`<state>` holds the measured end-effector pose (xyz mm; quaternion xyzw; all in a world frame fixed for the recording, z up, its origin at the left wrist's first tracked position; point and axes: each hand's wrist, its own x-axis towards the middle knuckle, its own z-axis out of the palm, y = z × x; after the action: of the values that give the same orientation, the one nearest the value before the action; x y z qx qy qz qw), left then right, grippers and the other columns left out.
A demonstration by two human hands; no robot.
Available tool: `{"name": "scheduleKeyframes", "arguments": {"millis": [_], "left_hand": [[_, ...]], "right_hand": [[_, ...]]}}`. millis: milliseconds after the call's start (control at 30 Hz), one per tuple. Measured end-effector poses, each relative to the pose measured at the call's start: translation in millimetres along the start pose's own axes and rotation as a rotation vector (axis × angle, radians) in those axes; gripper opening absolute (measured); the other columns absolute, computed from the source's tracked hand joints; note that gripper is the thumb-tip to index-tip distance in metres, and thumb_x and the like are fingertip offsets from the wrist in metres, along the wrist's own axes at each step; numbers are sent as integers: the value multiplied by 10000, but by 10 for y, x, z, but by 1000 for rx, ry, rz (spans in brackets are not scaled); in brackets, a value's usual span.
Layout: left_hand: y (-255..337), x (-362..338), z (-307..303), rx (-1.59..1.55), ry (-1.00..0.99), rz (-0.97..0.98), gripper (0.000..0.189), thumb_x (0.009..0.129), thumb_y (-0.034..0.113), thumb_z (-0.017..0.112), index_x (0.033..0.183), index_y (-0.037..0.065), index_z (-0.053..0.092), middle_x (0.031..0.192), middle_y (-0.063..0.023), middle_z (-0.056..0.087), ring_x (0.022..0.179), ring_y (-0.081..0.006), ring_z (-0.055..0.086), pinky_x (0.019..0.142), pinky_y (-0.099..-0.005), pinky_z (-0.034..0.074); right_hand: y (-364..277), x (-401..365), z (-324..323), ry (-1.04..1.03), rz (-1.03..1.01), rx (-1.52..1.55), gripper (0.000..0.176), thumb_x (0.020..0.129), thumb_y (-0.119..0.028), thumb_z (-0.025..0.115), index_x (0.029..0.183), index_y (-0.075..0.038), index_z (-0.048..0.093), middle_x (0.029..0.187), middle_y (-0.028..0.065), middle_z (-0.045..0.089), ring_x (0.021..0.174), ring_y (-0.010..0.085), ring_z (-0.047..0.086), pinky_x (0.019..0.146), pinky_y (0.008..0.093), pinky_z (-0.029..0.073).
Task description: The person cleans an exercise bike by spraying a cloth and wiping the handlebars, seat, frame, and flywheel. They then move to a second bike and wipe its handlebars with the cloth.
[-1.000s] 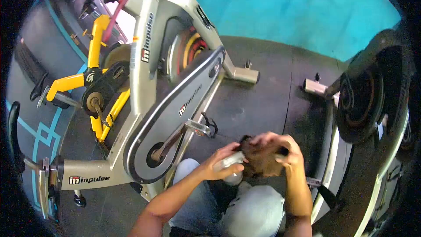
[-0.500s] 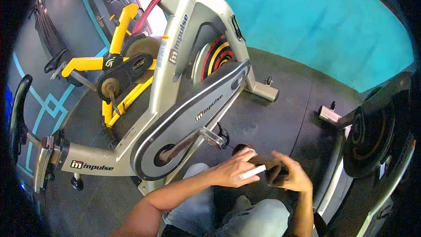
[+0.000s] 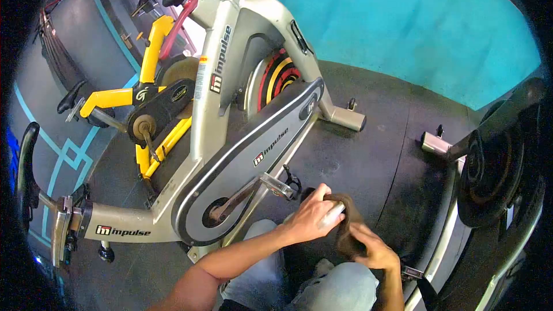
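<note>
My left hand (image 3: 313, 219) grips a white object (image 3: 333, 216); my right hand (image 3: 375, 249) holds a brown cloth (image 3: 347, 237), right of the silver bike (image 3: 236, 175) and its pedal (image 3: 277, 186).

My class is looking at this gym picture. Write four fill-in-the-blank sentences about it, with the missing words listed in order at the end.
1. The brand name on the silver bike reads "______".
2. Behind it stands another bike with a ______ frame.
3. The small object in the person's left hand is ______ in colour.
4. The cloth-like item at the person's right hand is ______ in colour.

Missing words: impulse; yellow; white; brown.
</note>
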<state>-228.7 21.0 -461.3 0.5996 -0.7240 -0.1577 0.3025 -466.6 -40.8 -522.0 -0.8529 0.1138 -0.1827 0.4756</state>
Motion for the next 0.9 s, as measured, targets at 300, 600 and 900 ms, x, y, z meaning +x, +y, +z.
{"name": "scheduleKeyframes", "arguments": {"millis": [300,600,900], "left_hand": [[220,-145,521,238,-133,225,281,837,275,683,969,31,641,1088,-212,522,983,-364,520,856,-464,439],[193,-1461,-326,-657,2,-351,374,873,122,665,1217,14,565,1298,-128,535,1143,-216,573,967,-346,460],[228,-2481,-822,-302,260,-402,251,890,153,646,1058,-31,610,1016,-128,657,854,-189,661,805,-315,520]], "right_hand": [[397,452,464,497,481,1404,605,937,-486,525,1303,-5,490,1281,144,558,1163,282,540,1007,429,417],[-550,1783,-285,663,136,1399,549,913,-378,593,1331,-39,484,1302,121,546,1178,283,531,1037,456,400],[-340,3481,550,325,-380,-694,824,801,-470,665,1382,50,399,1544,245,145,1419,439,148,1160,516,146]]}}
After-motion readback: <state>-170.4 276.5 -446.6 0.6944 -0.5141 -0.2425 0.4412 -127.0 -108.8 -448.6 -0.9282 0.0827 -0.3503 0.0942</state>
